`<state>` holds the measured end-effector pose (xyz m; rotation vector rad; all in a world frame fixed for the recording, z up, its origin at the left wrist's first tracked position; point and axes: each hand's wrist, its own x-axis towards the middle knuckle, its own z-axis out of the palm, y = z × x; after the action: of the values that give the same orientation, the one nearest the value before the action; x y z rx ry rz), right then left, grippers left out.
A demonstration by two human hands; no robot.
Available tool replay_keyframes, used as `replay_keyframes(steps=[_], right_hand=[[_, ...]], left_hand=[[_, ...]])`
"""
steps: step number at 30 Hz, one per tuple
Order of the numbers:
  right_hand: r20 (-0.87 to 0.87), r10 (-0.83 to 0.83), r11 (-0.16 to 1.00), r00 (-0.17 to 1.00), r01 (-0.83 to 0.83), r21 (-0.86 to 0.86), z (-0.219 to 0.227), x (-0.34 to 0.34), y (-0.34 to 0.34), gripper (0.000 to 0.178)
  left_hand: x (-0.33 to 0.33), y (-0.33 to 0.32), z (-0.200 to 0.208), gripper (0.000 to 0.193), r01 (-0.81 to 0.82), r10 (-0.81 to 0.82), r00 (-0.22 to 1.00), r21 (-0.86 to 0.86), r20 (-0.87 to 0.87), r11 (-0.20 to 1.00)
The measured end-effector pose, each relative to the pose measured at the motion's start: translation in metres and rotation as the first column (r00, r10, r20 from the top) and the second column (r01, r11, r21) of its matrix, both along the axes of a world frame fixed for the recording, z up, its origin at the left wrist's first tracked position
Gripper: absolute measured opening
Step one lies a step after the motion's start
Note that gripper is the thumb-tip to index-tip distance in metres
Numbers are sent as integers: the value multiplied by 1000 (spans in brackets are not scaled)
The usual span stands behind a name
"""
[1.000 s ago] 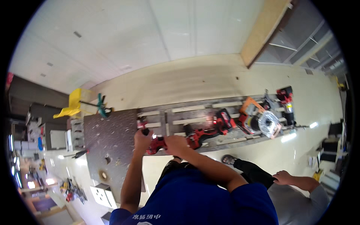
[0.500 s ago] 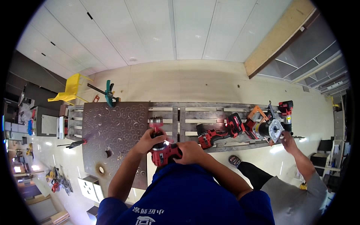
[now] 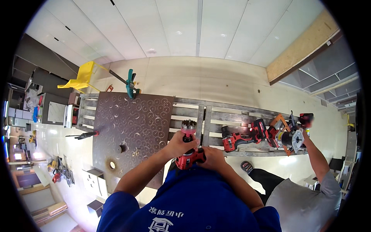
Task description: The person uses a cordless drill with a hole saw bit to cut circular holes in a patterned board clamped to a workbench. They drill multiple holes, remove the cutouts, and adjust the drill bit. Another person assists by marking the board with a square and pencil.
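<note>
With our left hand (image 3: 179, 145) we are clasping the red drill (image 3: 186, 160) around its front end, just below the toothed hole saw (image 3: 189, 126); with our right hand (image 3: 213, 157) we are gripping its handle — all just beyond our blue shirt (image 3: 216, 193). Leftward, a brown board (image 3: 135, 120) is lying on the slatted bench (image 3: 228, 117).

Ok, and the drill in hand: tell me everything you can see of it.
The drill is red and black, plastic-looking, fitted with a pinkish hole saw whose jagged, dark rim looks metallic. It points away from the blue shirt, held just right of the brown board. The left grip wraps its front, partly hiding it; the right grip is closed on the handle.
</note>
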<state>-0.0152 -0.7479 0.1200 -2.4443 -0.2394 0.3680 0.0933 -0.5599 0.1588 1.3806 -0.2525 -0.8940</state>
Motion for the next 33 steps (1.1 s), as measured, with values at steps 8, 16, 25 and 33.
replay_keyframes(steps=[8, 16, 25, 33], right_hand=[[94, -14, 998, 995, 20, -63, -16, -19, 3, 50], [173, -48, 985, 984, 75, -154, -8, -25, -1, 46], [162, -106, 984, 981, 127, -126, -9, -32, -22, 35], [187, -154, 982, 970, 172, -82, -12, -39, -30, 38]], left_hand=[[-18, 2, -19, 20, -108, 73, 982, 200, 175, 974], [-34, -11, -29, 20, -306, 176, 905, 307, 387, 901], [-24, -8, -33, 22, -150, 146, 966, 0, -214, 989], [-25, -26, -45, 44, -166, 69, 953, 316, 297, 934]])
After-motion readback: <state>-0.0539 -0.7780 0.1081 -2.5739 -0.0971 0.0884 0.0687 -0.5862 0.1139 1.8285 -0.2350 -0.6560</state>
